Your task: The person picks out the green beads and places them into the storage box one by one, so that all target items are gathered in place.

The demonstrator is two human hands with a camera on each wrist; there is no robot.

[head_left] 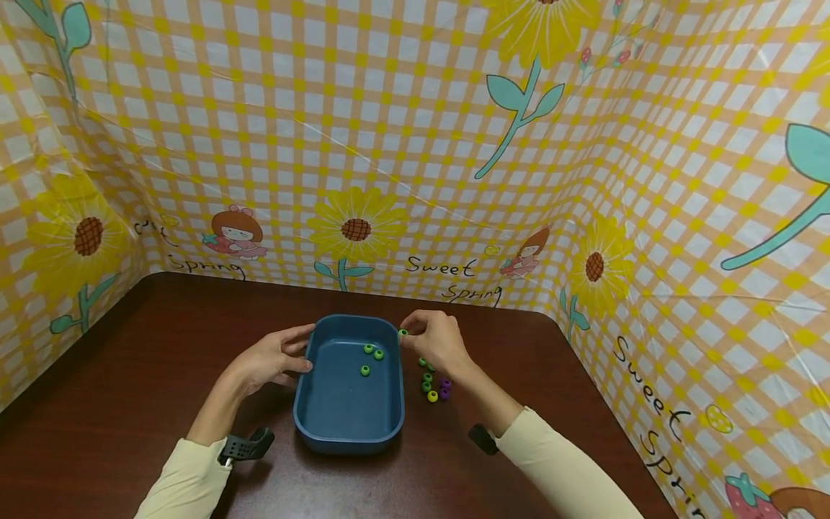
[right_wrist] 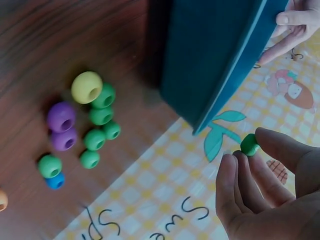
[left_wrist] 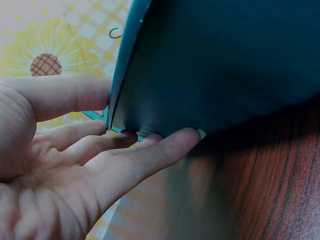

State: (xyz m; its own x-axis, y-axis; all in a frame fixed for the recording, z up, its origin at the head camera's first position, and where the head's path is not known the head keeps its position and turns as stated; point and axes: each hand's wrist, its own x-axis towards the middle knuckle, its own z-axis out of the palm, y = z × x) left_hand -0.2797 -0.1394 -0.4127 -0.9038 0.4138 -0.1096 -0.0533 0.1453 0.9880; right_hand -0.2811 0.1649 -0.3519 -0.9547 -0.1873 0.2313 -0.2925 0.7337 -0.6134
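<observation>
A blue rectangular bin (head_left: pixel 350 407) stands on the table, with several light green beads (head_left: pixel 379 355) on its floor. My left hand (head_left: pixel 269 360) rests against the bin's left side; its fingers are fairly straight, and the thumb touches the rim (left_wrist: pixel 122 65) in the left wrist view. Between thumb and fingertips my right hand (head_left: pixel 437 339) pinches a green bead (right_wrist: pixel 249 144), held by the bin's far right rim. Below that hand, green beads (head_left: pixel 426 378), a yellow bead (head_left: pixel 432 396) and two purple beads (head_left: pixel 444 394) lie on the table.
The brown table (head_left: pixel 155 375) is bounded at the back and sides by a checked cloth (head_left: pixel 279 144) with sunflowers. In the right wrist view, a blue bead (right_wrist: pixel 56 181) touches a green one, and part of an orange bead (right_wrist: pixel 3 200) shows at the left edge.
</observation>
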